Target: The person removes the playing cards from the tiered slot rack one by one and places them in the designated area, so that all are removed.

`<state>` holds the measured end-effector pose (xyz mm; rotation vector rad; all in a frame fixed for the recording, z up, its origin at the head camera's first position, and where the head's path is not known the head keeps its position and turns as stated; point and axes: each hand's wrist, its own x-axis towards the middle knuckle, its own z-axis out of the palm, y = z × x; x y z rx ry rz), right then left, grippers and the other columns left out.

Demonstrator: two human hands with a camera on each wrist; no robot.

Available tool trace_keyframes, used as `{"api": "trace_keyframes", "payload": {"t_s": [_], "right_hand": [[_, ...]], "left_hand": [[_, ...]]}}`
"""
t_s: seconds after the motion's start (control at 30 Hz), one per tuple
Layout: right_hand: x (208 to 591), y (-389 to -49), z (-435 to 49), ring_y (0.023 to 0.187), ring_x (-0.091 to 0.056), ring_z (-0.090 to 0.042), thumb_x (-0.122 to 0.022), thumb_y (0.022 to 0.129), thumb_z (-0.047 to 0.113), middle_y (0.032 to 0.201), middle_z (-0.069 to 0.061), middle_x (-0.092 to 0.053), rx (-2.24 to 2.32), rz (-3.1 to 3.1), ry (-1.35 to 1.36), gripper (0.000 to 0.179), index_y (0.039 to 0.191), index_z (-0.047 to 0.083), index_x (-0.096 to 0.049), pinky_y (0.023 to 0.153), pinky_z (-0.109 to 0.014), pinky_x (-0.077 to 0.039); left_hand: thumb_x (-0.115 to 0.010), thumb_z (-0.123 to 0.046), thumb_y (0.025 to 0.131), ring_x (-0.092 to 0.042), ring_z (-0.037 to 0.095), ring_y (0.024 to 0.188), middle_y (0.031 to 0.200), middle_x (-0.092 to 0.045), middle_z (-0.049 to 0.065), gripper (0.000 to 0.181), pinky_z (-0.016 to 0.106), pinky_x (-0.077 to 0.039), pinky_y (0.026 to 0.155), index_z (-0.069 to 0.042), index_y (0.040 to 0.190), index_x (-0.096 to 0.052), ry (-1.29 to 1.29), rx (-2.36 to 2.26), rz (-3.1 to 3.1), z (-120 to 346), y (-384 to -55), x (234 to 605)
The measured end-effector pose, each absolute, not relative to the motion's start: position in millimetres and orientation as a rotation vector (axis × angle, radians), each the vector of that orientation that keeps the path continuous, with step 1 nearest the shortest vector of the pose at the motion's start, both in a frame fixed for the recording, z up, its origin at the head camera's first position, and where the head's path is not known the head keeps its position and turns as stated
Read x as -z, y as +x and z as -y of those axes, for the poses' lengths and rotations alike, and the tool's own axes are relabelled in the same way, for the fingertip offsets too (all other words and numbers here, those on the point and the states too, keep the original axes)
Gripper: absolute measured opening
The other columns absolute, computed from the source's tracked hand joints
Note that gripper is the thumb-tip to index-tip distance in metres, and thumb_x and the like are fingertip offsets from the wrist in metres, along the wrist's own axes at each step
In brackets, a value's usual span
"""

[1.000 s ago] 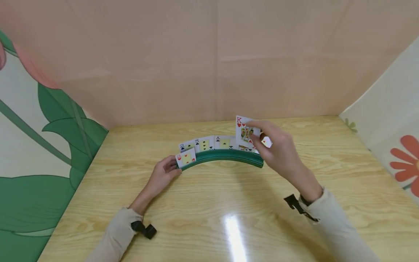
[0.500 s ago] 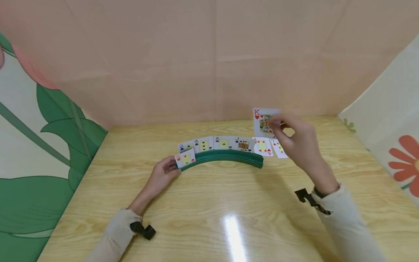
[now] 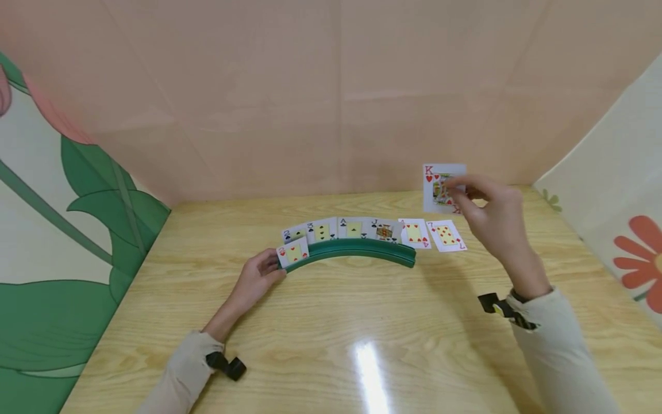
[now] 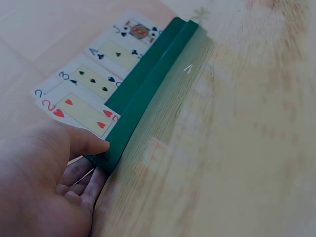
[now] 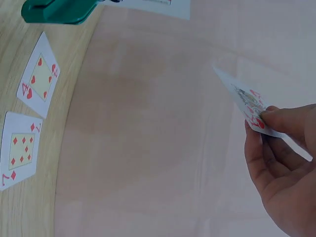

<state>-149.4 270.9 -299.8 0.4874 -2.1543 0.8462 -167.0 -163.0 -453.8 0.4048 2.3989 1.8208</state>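
Observation:
My left hand (image 3: 257, 278) grips the left end of a curved green card holder (image 3: 357, 247), its thumb in front and fingers partly hidden behind. A two of hearts (image 4: 84, 113) stands in the front slot at that end. Behind it, the back row carries a black two (image 3: 295, 234), a three of spades (image 4: 90, 79), an ace of clubs (image 3: 354, 228) and a jack of spades (image 3: 384, 230). Pinched between thumb and fingers of my right hand (image 3: 499, 221) is a king of hearts (image 3: 434, 198), raised above the table to the right of the holder.
Right of the holder, a four of hearts (image 3: 415, 233) and a seven of diamonds (image 3: 447, 236) lie face up on the wooden table (image 3: 310, 333). A pinkish cloth wall (image 3: 258, 115) rises at the back edge. Patterned panels (image 3: 636, 241) flank both sides.
My right hand has carried the king of hearts rightward and slightly up, away from the holder. The jack, four and seven have come into full view. My left hand has stayed put.

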Motion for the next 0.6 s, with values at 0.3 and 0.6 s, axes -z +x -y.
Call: {"api": "trace_keyframes", "payload": {"t_s": [0.3,0.6], "right_hand": [[308.6,-160.0,-294.5,0.074,-0.057,0.014,-0.07,0.087,-0.007,0.092,-0.018,-0.074,-0.871,2.177,0.375,0.013,0.097,-0.002,-0.075,0.071,-0.003,-0.045],[319.7,-168.0,-312.3,0.075,-0.054,0.016,-0.068,0.087,-0.01,0.094,-0.023,-0.073,-0.835,2.215,0.347,0.012,0.098,-0.007,-0.072,0.068,0.0,-0.044]], "left_hand": [[-0.066,0.001,0.092,-0.057,0.029,0.121,0.131,-0.059,0.016,0.04,0.036,-0.049,0.103,-0.001,0.131,-0.057,0.404,-1.816,-2.403,163.3,-167.3,452.5],[-0.066,0.004,0.091,-0.057,0.03,0.12,0.13,-0.059,0.019,0.04,0.036,-0.049,0.102,0.002,0.13,-0.057,0.379,-1.828,-2.398,161.1,-168.2,455.3]]}}
